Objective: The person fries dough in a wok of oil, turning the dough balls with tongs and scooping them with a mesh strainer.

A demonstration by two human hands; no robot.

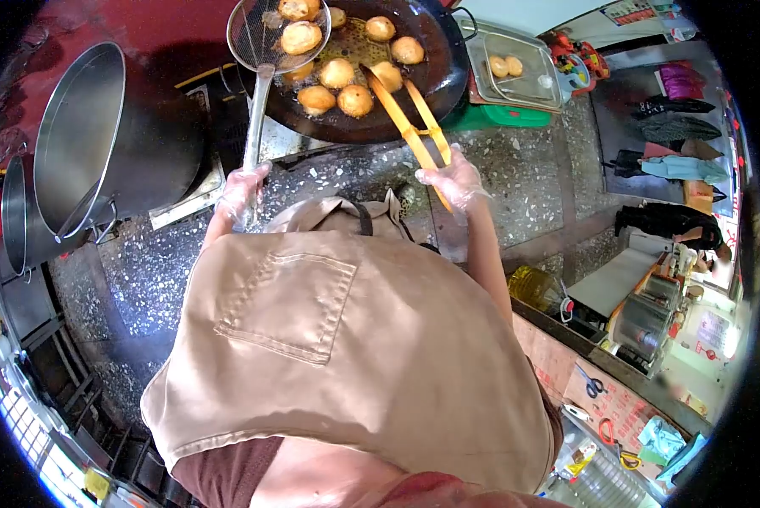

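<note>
My left hand (243,188), in a clear plastic glove, is closed around the handle of a wire mesh skimmer (262,57). Two golden fried balls (300,38) lie in its basket, over the left side of a dark wok (443,63). My right hand (454,179), gloved too, grips wooden tongs (409,134). The tongs' tips straddle a fried ball (386,77) in the oil; whether they squeeze it I cannot tell. Several more fried balls (355,100) float around it.
A large metal pot (155,135) stands left of the wok. To the right, a tray (542,80) holds two fried balls above a green container (515,117). An oil bottle (532,288) and scissors (594,385) are lower right; another person (676,229) is at the far right.
</note>
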